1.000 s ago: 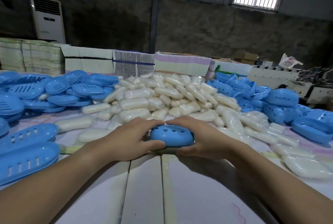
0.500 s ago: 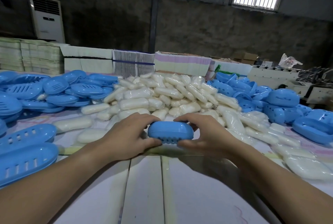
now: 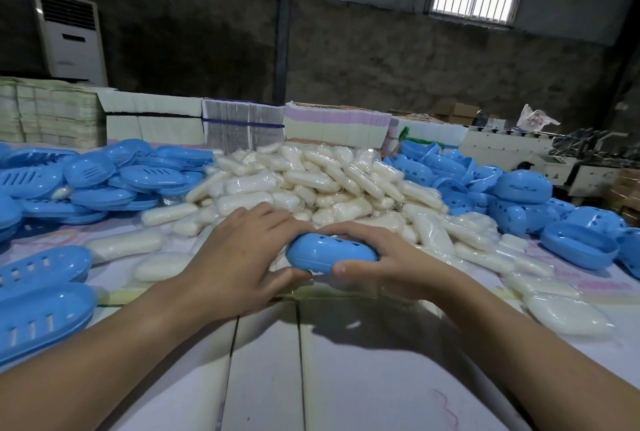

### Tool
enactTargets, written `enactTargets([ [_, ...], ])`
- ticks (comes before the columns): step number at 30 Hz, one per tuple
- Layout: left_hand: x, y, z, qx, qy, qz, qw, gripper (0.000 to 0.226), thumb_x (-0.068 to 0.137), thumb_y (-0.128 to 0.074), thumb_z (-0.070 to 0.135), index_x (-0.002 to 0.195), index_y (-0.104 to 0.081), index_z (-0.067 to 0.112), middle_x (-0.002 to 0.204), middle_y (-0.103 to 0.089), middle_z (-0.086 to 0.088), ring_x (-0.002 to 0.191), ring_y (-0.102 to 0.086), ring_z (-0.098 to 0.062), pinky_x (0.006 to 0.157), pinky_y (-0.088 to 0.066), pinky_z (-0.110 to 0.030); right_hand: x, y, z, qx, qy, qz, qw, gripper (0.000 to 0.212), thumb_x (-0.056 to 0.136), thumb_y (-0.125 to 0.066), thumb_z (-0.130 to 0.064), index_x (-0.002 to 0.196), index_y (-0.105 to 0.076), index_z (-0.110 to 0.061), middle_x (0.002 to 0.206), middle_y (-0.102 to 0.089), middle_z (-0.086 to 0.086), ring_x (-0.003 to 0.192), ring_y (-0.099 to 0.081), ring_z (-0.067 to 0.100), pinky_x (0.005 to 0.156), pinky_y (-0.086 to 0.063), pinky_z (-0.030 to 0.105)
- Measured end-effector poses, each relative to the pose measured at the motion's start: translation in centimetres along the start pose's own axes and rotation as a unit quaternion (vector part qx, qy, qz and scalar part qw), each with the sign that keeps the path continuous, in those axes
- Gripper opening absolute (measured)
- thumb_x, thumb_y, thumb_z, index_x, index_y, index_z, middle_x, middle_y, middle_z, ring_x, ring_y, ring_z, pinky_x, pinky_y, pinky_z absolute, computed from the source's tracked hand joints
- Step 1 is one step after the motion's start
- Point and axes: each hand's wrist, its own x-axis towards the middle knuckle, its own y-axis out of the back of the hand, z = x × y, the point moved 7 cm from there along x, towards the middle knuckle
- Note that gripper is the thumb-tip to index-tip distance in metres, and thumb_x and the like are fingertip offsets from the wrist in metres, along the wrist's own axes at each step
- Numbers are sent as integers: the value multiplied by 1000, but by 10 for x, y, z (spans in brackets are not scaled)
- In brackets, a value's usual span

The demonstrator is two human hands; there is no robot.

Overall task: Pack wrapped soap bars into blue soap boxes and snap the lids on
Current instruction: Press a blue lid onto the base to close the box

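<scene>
Box: closed blue soap box (image 3: 330, 253), centre foreground, at near edge of table (image 3: 346, 378), w/ lid on; seam fully snapped or not, can't tell.
Long axis: runs left-right across the view, right end tipped slightly down.
Left hand (image 3: 239, 257): fingers curled over box's left end, thumb beneath.
Right hand (image 3: 377, 257): curled round right end, thumb on front face.
Nearer hand: neither; box sits between both, evenly gripped.
Soap pile (image 3: 311, 184): wrapped bars heaped just behind hands.
Left side: loose blue trays (image 3: 45, 306), stacked.
Right side: finished boxes (image 3: 519, 188), well apart.
Likely step: squeezing lid home, then setting box rightward w/ the finished ones.
</scene>
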Motion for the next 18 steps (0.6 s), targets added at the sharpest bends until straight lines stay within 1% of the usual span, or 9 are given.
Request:
enactTargets([
  [2,0,-3,2,0,-3,-4,1000,45,85,-70,54,123,-62,33,110,-64,16,101,-52,-10,79,-43,-30,1,-1,2,-6,-5,2,1000,50,65,-67,-60,114,-57,-53,102,-63,-15,92,-65,12,80,-58,30],
  [4,0,-9,-1,-33,20,-6,999,50,82,-77,49,127,-59,36,115,-60,20,104,-50,-7,82,-44,-28,0,0,4,-16,-7,11,1000,49,63,-67,-59,111,-56,-56,98,-63,-15,87,-65,12,76,-56,25],
  [6,-2,-15,-11,-83,66,-14,994,60,81,-77,47,133,-48,46,117,-49,32,107,-46,8,82,-42,-21,-1,6,4,-28,-7,32,999,50,63,-68,-59,111,-54,-58,98,-63,-17,85,-65,10,73,-55,21],
  [8,-6,-24,-23,-118,108,-48,986,66,81,-76,47,135,-38,55,113,-44,36,105,-44,18,79,-43,-15,-4,21,4,-43,-2,75,996,51,65,-69,-57,114,-53,-57,100,-62,-20,85,-64,6,69,-51,15],
  [9,-9,-28,-29,-121,121,-71,983,62,82,-75,46,132,-40,55,112,-46,34,101,-47,17,79,-47,-17,-6,31,5,-50,-1,101,994,51,67,-69,-57,116,-53,-56,101,-62,-20,84,-63,4,68,-49,12],
  [11,-11,-33,-34,-124,124,-105,979,40,86,-74,44,119,-53,50,108,-54,24,94,-53,7,80,-49,-18,-14,50,12,-60,-12,157,986,50,70,-67,-60,118,-54,-54,103,-62,-17,83,-62,4,67,-49,12],
  [13,-13,-35,-33,-133,116,-122,977,23,88,-72,42,107,-61,45,99,-60,19,90,-56,3,80,-48,-17,-21,66,22,-79,-37,201,976,51,71,-64,-63,120,-53,-52,106,-61,-16,85,-62,5,71,-52,22],
  [16,-16,-37,-35,-140,104,-117,978,11,86,-74,42,95,-67,44,89,-64,20,88,-57,3,80,-48,-22,-40,91,41,-162,-82,231,956,56,70,-61,-66,123,-49,-51,110,-59,-18,94,-57,5,81,-50,31],
  [18,-18,-39,-40,-144,104,-116,977,9,83,-70,53,89,-68,47,91,-64,25,89,-57,4,76,-49,-25,-68,115,61,-194,-116,273,935,55,67,-61,-65,119,-48,-52,108,-59,-17,95,-58,6,82,-49,33],
])
